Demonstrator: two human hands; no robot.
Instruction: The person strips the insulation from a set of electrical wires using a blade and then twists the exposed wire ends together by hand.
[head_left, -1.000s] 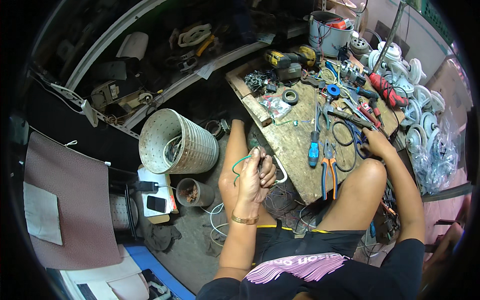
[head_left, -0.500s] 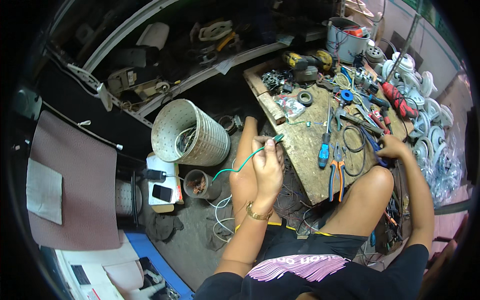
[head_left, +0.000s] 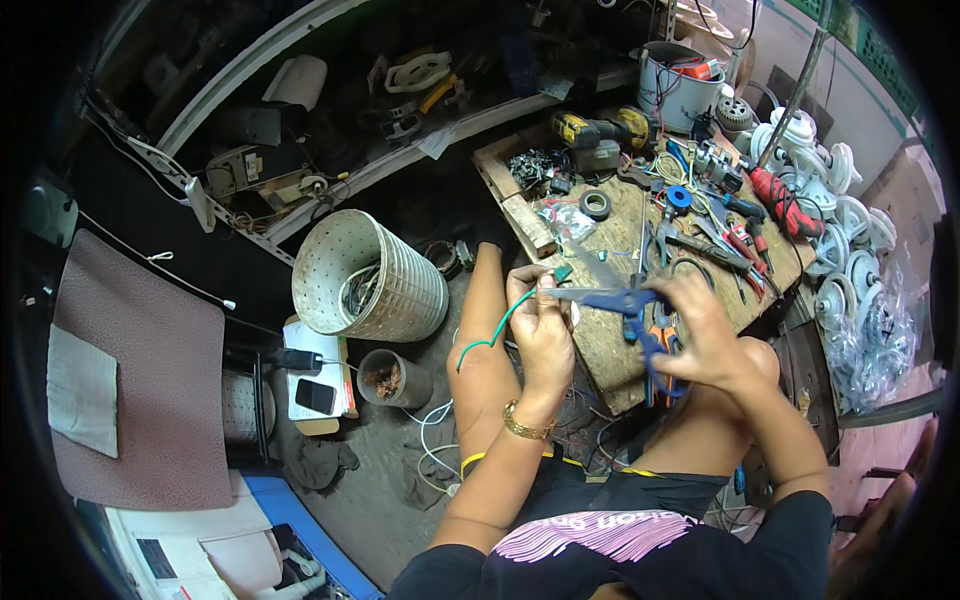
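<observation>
My left hand (head_left: 546,340) pinches a green wire (head_left: 489,344) above my left knee. The wire's loose end hangs in a curve to the left, and a small green block (head_left: 563,272) stands at the fingertips. My right hand (head_left: 706,335) is closed round the handles of blue-handled scissors (head_left: 612,299). Their blades are spread, somewhat blurred, and one reaches to the left fingertips beside the wire. Whether that blade touches the wire I cannot tell. Under the scissors, orange-and-blue pliers (head_left: 660,330) lie on the wooden board (head_left: 600,345), partly hidden.
Tools, a black tape roll (head_left: 594,205), a yellow drill (head_left: 580,130) and a red power tool (head_left: 783,204) crowd the board's far side. White wheel-like parts (head_left: 853,222) are heaped at right. To my left stand a perforated basket (head_left: 415,285), a small tub (head_left: 410,385) and a phone (head_left: 315,397).
My right hand has lifted the blue-handled scissors off the board's right side and brought them left to my left hand. The left hand still holds the wire.
</observation>
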